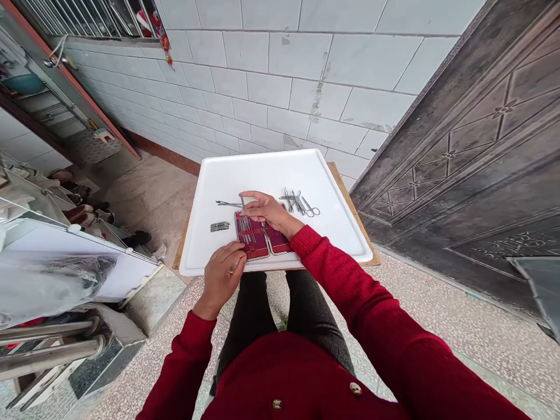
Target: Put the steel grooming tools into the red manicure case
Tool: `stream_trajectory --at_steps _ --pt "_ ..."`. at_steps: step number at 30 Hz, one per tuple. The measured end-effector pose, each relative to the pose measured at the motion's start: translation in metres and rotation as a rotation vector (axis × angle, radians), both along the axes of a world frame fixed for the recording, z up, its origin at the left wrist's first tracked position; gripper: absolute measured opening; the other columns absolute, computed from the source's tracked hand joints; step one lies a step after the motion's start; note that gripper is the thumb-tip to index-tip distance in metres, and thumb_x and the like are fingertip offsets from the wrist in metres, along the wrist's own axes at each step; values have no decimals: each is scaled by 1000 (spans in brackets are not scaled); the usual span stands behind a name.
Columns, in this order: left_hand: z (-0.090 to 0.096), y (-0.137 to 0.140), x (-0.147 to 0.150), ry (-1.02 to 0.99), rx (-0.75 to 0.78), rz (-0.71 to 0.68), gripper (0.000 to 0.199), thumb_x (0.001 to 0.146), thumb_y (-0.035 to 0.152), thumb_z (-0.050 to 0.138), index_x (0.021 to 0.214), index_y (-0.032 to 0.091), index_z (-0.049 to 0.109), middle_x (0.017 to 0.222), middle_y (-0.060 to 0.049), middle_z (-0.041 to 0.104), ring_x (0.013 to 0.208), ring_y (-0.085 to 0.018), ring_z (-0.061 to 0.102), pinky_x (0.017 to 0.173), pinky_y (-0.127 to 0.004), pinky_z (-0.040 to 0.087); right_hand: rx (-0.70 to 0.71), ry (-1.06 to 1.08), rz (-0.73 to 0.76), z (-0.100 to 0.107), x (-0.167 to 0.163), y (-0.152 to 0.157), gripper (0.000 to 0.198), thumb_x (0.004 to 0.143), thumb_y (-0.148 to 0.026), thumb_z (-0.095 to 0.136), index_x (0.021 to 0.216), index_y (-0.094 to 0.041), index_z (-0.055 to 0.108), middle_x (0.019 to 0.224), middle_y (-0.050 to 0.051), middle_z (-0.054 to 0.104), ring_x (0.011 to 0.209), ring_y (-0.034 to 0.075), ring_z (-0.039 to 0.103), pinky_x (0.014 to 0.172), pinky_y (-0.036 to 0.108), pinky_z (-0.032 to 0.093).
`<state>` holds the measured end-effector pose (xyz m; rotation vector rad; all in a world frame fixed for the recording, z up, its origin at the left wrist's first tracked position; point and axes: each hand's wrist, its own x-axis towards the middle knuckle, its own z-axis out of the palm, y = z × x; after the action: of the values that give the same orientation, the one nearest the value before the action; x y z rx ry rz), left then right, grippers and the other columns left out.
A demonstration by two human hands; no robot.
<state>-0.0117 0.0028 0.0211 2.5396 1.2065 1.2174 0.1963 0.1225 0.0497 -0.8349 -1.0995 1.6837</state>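
Note:
An unfolded dark red manicure case [280,244] lies on the white tabletop, with slim metal tools [247,231] held in its left half. My right hand [265,210] is above the case, thumb and fingers pinching a thin flat metal tool that looks like a nail file [242,202], roughly upright. At the case's near left edge, my left hand [223,273] has its fingers and thumb curled on the border. To the left lie nail clippers [219,226]. Behind the right hand is a slender metal tool [228,203], partly hidden. Scissors [311,208] and several plier-like nippers [297,201] lie to the right.
The white tabletop [266,169] has a raised rim and rests on a brown board [359,233]. A tiled wall [266,87] stands behind it, and a dark patterned metal door [459,151] on the right. Shelving with shoes [94,213] is at left.

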Motion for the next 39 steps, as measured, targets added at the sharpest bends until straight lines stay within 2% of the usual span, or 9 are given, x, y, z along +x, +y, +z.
stream_trajectory --at_steps 5,11,16,20,26,30,33,36,39 --pt "19 14 12 -169 -138 96 22 102 32 57 102 22 77 120 -7 78 112 -24 73 103 -43 55 -17 72 43 5 0 -2 69 62 -19 90 128 -24 70 82 -2 73 70 10 65 47 16 33" --pt "25 39 33 -522 -496 113 41 97 55 59 106 21 80 115 -5 80 112 -27 73 105 -44 55 36 71 149 5 1 -4 62 66 -20 88 126 -25 72 87 -1 75 68 10 61 48 17 37" --pt "30 41 43 -775 -800 24 50 85 65 70 97 18 80 101 -8 81 99 -26 75 96 -42 58 103 112 230 0 0 -1 57 67 -23 89 121 -20 72 86 -2 73 60 6 54 45 16 32" --pt "35 38 46 -878 -946 -40 48 78 63 78 88 16 78 94 -10 80 89 -24 76 87 -37 59 115 110 275 0 -1 -1 54 66 -25 90 116 -18 74 84 -1 72 60 6 53 44 16 29" --pt "37 35 46 -907 -874 54 37 75 54 82 82 17 78 84 -6 79 81 -20 74 85 -35 58 129 101 204 3 -1 -4 44 63 -34 94 99 -15 76 81 1 72 57 5 50 46 17 31" --pt "31 35 45 -764 -792 87 34 78 53 76 79 19 78 81 -4 79 81 -21 73 82 -34 59 177 63 144 5 -4 -7 42 66 -46 93 86 -14 73 72 0 70 50 4 43 43 18 28" --pt "24 35 44 -646 -711 131 33 83 52 71 79 21 78 80 -2 79 80 -21 72 80 -34 59 191 22 115 7 -7 -9 44 67 -50 92 86 -15 73 71 0 71 48 4 46 42 19 30" --pt "18 34 41 -521 -561 208 33 88 51 66 92 21 80 89 -2 81 83 -22 73 83 -35 59 193 -22 44 6 -7 -7 47 68 -53 90 93 -16 75 72 1 72 51 7 52 44 20 38" --pt "13 29 31 -368 -373 248 32 96 46 60 108 22 77 107 -4 80 97 -23 74 94 -37 58 206 -104 -61 0 -4 0 47 71 -56 86 93 -16 74 72 2 73 54 9 56 48 22 44"
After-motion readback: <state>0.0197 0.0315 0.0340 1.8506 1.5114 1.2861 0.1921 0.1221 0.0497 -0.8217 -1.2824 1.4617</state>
